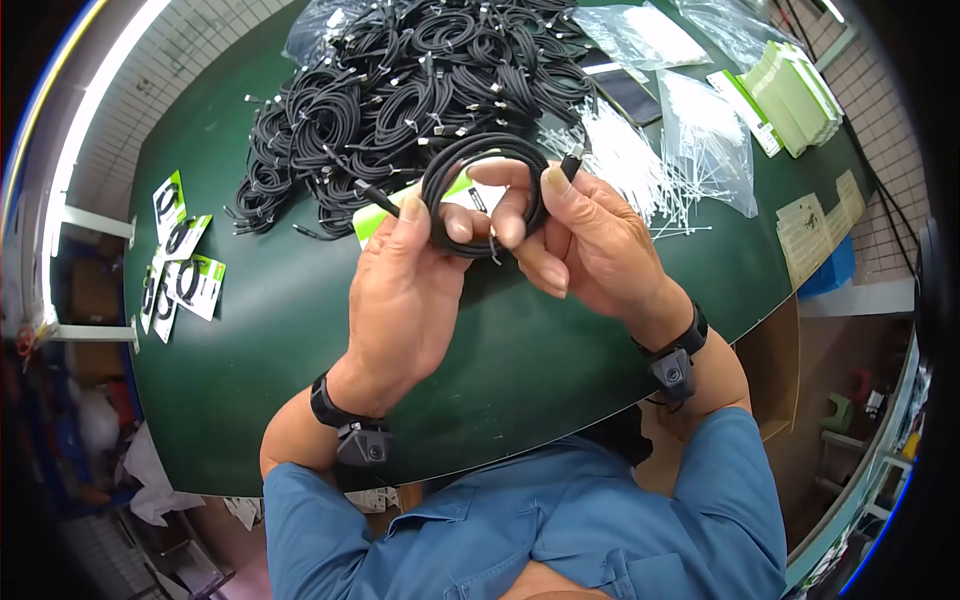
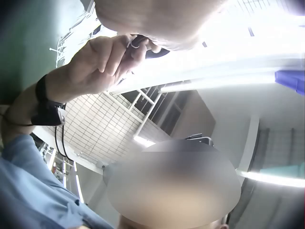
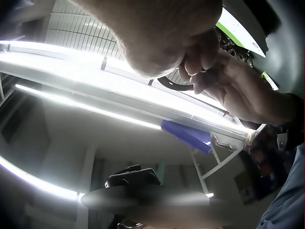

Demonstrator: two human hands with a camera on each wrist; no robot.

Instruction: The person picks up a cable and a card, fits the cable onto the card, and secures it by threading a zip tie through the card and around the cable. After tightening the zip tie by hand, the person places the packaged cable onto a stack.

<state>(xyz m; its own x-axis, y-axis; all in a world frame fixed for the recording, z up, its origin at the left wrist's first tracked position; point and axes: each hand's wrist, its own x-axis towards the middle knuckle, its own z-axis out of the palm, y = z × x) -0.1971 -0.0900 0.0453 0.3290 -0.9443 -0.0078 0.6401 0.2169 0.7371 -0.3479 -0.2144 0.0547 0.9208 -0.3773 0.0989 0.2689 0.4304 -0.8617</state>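
Note:
A coiled black cable (image 1: pixel 482 146) is held up between both hands above the table. My left hand (image 1: pixel 402 295) grips the coil's left side, thumb on top near one plug. On the right, my right hand (image 1: pixel 612 240) pinches the coil with its thumb by the other metal plug (image 1: pixel 572 158), fingers reaching into the ring. A small white tie (image 1: pixel 495 250) shows at the coil's lower edge. Behind the coil lies a green and white card (image 1: pixel 372 222), partly covered by the left hand. In the left wrist view, the right hand (image 2: pixel 102 62) is at the cable.
A big heap of coiled black cables (image 1: pixel 400 110) covers the far side of the green table (image 1: pixel 270 350). White cable ties (image 1: pixel 620 150) and clear bags (image 1: pixel 710 140) lie to its right. Carded cables (image 1: pixel 190 285) sit at left; a stack of green-white cards (image 1: pixel 795 100) stands far right.

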